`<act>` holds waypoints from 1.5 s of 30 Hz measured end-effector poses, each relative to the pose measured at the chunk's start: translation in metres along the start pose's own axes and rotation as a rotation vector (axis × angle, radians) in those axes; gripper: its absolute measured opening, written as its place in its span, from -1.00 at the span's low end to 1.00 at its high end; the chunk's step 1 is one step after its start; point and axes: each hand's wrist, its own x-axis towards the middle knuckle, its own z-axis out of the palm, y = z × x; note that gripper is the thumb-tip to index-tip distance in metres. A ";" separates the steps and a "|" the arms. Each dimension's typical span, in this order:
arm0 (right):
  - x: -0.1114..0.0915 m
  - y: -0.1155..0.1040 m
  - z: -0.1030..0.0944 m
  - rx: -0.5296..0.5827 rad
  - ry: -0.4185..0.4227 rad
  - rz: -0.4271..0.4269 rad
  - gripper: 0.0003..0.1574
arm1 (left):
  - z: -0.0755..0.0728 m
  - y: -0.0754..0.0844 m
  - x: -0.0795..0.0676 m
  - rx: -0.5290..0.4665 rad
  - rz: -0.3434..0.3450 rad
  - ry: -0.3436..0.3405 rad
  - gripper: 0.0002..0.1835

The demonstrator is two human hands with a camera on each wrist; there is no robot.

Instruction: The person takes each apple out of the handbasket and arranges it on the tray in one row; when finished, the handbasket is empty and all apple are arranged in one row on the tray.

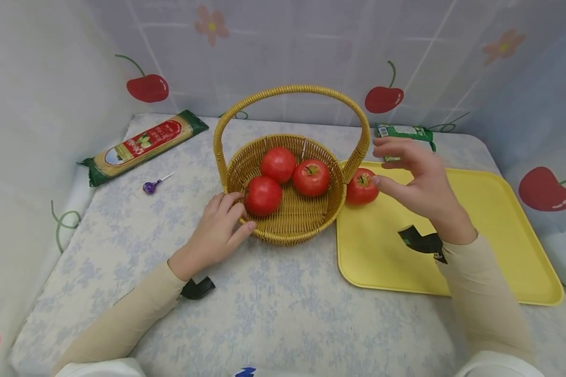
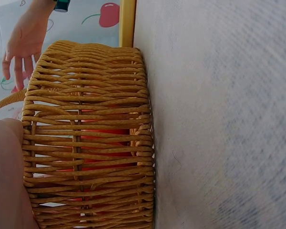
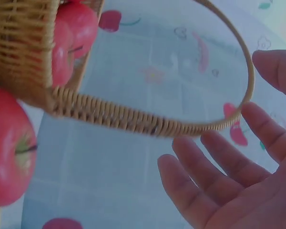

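A round wicker basket (image 1: 292,230) with a tall arched handle stands in the middle of the table, holding three red apples (image 1: 311,178). My left hand (image 1: 218,230) grips its near left rim, fingers over the edge beside an apple and thumb along the front. In the left wrist view the woven side of the basket (image 2: 90,148) fills much of the picture. A fourth apple (image 1: 361,188) sits on the yellow tray (image 1: 387,256), close against the basket's right side. Above the tray, my right hand (image 1: 420,180) holds nothing, its fingers spread near the basket handle (image 3: 133,121).
A pack of spaghetti (image 1: 143,146) lies at the back left, with a purple-wrapped lollipop (image 1: 156,183) in front of it. Behind the tray is a green packet (image 1: 405,133), partly hidden by my right hand. Cherry-print curtains (image 1: 273,57) enclose the table.
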 end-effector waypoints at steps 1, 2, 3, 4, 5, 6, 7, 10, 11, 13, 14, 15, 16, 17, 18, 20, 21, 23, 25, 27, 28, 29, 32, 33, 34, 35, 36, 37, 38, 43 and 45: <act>0.002 -0.003 0.002 -0.003 -0.010 -0.019 -0.44 | 0.000 0.000 0.000 0.001 0.000 0.001 -0.38; 0.004 -0.006 0.005 -0.005 -0.017 -0.039 -0.44 | 0.000 0.000 0.000 0.002 0.001 0.001 -0.37; 0.005 -0.009 0.008 -0.009 -0.021 -0.063 -0.45 | 0.000 -0.001 0.000 0.003 0.002 0.002 -0.36; 0.007 -0.012 0.011 -0.010 -0.021 -0.087 -0.45 | 0.000 -0.001 0.000 0.004 0.004 0.002 -0.35; 0.008 -0.014 0.013 -0.007 -0.024 -0.110 -0.46 | 0.000 -0.001 0.001 0.004 0.004 0.002 -0.33; 0.010 -0.017 0.016 -0.003 -0.030 -0.134 -0.46 | 0.000 -0.001 0.001 0.004 0.005 0.002 -0.33; 0.011 -0.019 0.019 -0.003 -0.039 -0.158 -0.47 | 0.000 -0.001 0.000 0.004 0.005 0.002 -0.33; 0.018 -0.023 0.030 -0.019 -0.087 -0.211 -0.47 | -0.001 0.000 0.000 0.004 0.002 0.001 -0.34; 0.021 -0.023 0.035 -0.025 -0.111 -0.223 -0.47 | -0.001 0.000 0.000 0.004 0.000 0.001 -0.35; 0.027 -0.024 0.044 -0.036 -0.155 -0.243 -0.48 | -0.001 0.000 0.000 0.006 -0.003 0.001 -0.34; 0.030 -0.024 0.050 -0.036 -0.177 -0.248 -0.49 | -0.001 0.000 0.000 0.007 -0.003 0.000 -0.33; 0.032 -0.024 0.055 -0.040 -0.201 -0.250 -0.50 | -0.001 -0.001 0.000 0.008 -0.003 0.001 -0.32; 0.034 -0.025 0.061 -0.045 -0.224 -0.251 -0.51 | -0.001 -0.001 -0.001 0.008 -0.003 0.001 -0.30; 0.036 -0.025 0.066 -0.051 -0.250 -0.247 -0.51 | -0.001 -0.001 -0.001 0.009 -0.003 0.002 -0.29; 0.038 -0.027 0.072 -0.052 -0.276 -0.244 -0.52 | -0.001 -0.001 -0.001 0.009 -0.003 0.002 -0.28; 0.041 -0.029 0.083 -0.061 -0.332 -0.230 -0.54 | 0.000 -0.001 -0.001 0.010 -0.002 0.002 -0.28; 0.043 -0.030 0.088 -0.067 -0.357 -0.227 -0.54 | 0.000 -0.001 -0.001 0.010 -0.001 0.003 -0.28; 0.047 -0.033 0.097 -0.074 -0.402 -0.218 -0.55 | -0.001 0.000 0.000 0.010 0.000 0.002 -0.29; 0.052 -0.035 0.104 -0.082 -0.433 -0.218 -0.53 | -0.001 0.000 0.000 0.011 0.003 0.001 -0.30; 0.057 -0.037 0.111 -0.088 -0.462 -0.214 -0.53 | 0.000 -0.001 0.001 0.012 0.008 -0.001 -0.30; 0.059 -0.037 0.114 -0.093 -0.478 -0.208 -0.52 | 0.000 -0.001 0.001 0.013 0.010 -0.001 -0.30; 0.062 -0.038 0.116 -0.098 -0.497 -0.200 -0.53 | 0.000 -0.001 0.001 0.013 0.011 -0.002 -0.29; 0.071 -0.041 0.123 -0.130 -0.562 -0.150 -0.51 | 0.000 -0.001 0.001 0.013 0.014 -0.004 -0.27; 0.074 -0.043 0.125 -0.145 -0.586 -0.128 -0.50 | 0.000 -0.001 0.001 0.012 0.013 -0.004 -0.27; 0.077 -0.044 0.128 -0.162 -0.611 -0.106 -0.47 | 0.000 -0.001 0.001 0.012 0.012 -0.004 -0.26; 0.080 -0.044 0.130 -0.180 -0.637 -0.086 -0.46 | 0.000 -0.001 0.001 0.012 0.012 -0.003 -0.26; 0.084 -0.045 0.133 -0.195 -0.660 -0.070 -0.43 | -0.001 -0.001 0.001 0.013 0.012 -0.003 -0.26; 0.087 -0.045 0.136 -0.207 -0.683 -0.055 -0.41 | 0.000 -0.001 0.001 0.014 0.013 -0.002 -0.27; 0.090 -0.045 0.139 -0.219 -0.706 -0.039 -0.40 | -0.001 -0.001 0.001 0.015 0.013 -0.001 -0.27; 0.100 -0.042 0.155 -0.262 -0.813 -0.008 -0.37 | -0.001 0.000 0.001 0.021 0.021 0.008 -0.27; 0.103 -0.042 0.159 -0.278 -0.853 -0.004 -0.36 | -0.001 0.001 0.001 0.023 0.024 0.012 -0.26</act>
